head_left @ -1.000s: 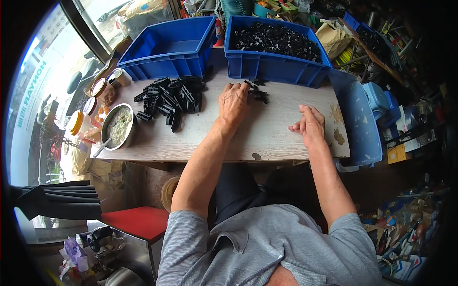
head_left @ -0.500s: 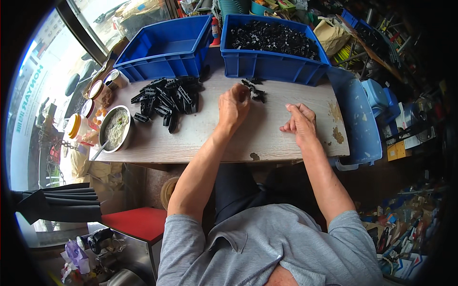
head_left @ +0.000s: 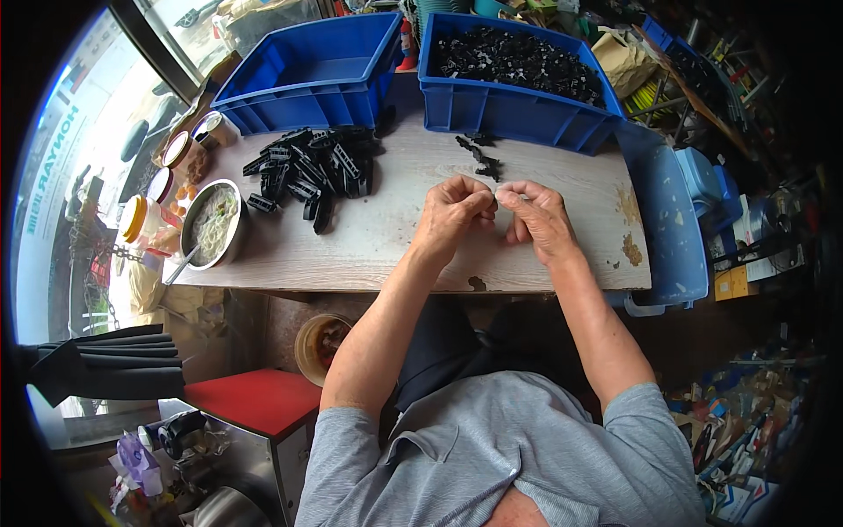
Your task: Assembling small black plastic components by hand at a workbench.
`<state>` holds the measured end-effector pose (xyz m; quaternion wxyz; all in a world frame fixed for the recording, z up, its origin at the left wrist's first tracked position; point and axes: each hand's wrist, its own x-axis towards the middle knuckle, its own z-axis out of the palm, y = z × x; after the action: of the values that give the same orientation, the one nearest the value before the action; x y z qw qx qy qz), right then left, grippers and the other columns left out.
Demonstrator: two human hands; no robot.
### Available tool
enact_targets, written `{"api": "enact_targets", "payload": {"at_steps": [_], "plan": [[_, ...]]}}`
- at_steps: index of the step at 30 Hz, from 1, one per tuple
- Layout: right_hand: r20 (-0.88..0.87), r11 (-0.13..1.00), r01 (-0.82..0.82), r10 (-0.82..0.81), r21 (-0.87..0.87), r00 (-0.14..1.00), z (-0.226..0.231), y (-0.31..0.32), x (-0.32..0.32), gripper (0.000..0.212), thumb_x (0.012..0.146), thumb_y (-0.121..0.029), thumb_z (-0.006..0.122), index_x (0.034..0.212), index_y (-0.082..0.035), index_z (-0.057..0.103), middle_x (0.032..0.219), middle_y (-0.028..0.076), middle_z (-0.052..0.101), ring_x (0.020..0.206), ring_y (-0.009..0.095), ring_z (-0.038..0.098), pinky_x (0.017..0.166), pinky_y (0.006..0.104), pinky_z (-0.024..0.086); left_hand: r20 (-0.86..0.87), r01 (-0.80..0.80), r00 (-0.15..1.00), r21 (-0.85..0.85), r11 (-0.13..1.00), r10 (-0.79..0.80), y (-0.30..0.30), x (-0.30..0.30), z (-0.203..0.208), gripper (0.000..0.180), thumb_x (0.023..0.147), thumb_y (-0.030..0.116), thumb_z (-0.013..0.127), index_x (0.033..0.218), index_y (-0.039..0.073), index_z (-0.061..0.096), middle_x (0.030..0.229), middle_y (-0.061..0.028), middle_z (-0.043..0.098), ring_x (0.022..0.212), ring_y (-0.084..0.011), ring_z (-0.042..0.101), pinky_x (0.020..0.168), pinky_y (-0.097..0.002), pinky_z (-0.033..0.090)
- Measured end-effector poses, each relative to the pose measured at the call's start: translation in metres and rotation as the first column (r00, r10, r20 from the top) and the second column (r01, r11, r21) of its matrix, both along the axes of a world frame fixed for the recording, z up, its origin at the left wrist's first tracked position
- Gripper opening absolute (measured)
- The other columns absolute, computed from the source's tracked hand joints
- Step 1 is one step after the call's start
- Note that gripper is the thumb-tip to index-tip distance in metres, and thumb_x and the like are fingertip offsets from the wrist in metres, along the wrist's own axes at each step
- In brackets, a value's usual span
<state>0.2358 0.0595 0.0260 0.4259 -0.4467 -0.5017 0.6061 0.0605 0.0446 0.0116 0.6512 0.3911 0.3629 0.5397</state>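
both hands are over the table (head_left: 386, 259) near mid-frame: left hand (head_left: 457, 212) and right hand (head_left: 534, 218) nearly meet, fingertips just beside each other. both grips look narrow, thumbs in against curled fingers. can't tell if either is closed on a part; the fingers hide whatever is between. hands that close, low in front of the chest, suggests fine fingertip work, though that's a guess.

small black parts (head_left: 486, 166) lie loose on the table just above the hands, upper centre of the frame. probably set out there as a short reach, saves digging in the bin.

containers:
- right blue bin (head_left: 514, 118), top centre-right: heaped with small black bits (head_left: 518, 63). stands right behind the loose ones, so likely the supply.
- left blue bin (head_left: 299, 109), upper left: its blue inside shows.
- black pile (head_left: 307, 173), longer pieces, on the table in front of that bin, left of the hands. likely kept aside so the middle stays workable.
- steel bowl (head_left: 240, 230), left: noodles (head_left: 213, 230), with a spoon (head_left: 183, 264) leaning out.
- lidded jars (head_left: 162, 230) by the bowl at the table's left edge, out of the way.
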Motion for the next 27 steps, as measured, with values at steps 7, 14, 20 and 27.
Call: {"api": "enact_targets", "payload": {"at_steps": [7, 14, 20, 27], "plan": [[-0.013, 1.0, 0.016, -0.016, -0.024, 1.0, -0.004, -0.003, 0.004, 0.022, 0.086, -0.022, 0.073, 0.091, -0.003, 0.063, 0.049, 0.0, 0.047, 0.039, 0.012, 0.048, 0.044, 0.0294, 0.049, -0.715, -0.113, 0.25, 0.648, 0.753, 0.652, 0.025, -0.014, 0.0, 0.022, 0.081, 0.02, 0.067, 0.096, 0.004, 0.066, 0.098, -0.0159, 0.066, 0.091, -0.0364, 0.061, 0.078, -0.0444, 0.05], [-0.054, 0.999, 0.032, -0.034, -0.043, 0.998, -0.003, -0.004, 0.003, 0.022, 0.086, -0.021, 0.073, 0.093, -0.003, 0.062, 0.049, 0.0, 0.047, 0.043, 0.013, 0.056, 0.044, 0.032, 0.054, -0.732, -0.046, -0.431, 0.602, 0.797, 0.528, 0.101, -0.076, -0.003, 0.031, 0.082, 0.02, 0.065, 0.112, 0.009, 0.065, 0.108, -0.0114, 0.061, 0.102, -0.0325, 0.057, 0.083, -0.0474, 0.044], [-0.078, 0.999, 0.023, -0.026, -0.042, 0.997, -0.003, -0.005, 0.006, 0.02, 0.088, -0.02, 0.071, 0.092, -0.004, 0.062, 0.051, 0.0, 0.049, 0.046, 0.013, 0.057, 0.046, 0.0326, 0.056, -0.591, 0.023, -0.467, 0.735, 0.677, 0.658, 0.109, -0.087, -0.021, 0.015, 0.086, 0.014, 0.056, 0.096, 0.012, 0.068, 0.095, -0.0056, 0.064, 0.088, -0.025, 0.061, 0.077, -0.0437, 0.041], [-0.126, 0.999, 0.015, -0.019, -0.029, 0.992, -0.004, -0.004, 0.009, 0.019, 0.089, -0.019, 0.07, 0.091, -0.003, 0.061, 0.052, 0.002, 0.048, 0.048, 0.013, 0.057, 0.049, 0.0341, 0.058, -0.678, 0.063, -0.416, 0.643, 0.763, 0.606, 0.09, -0.084, -0.011, 0.019, 0.087, 0.015, 0.054, 0.096, 0.009, 0.068, 0.091, -0.0083, 0.068, 0.094, -0.0282, 0.061, 0.082, -0.0457, 0.04]]}}
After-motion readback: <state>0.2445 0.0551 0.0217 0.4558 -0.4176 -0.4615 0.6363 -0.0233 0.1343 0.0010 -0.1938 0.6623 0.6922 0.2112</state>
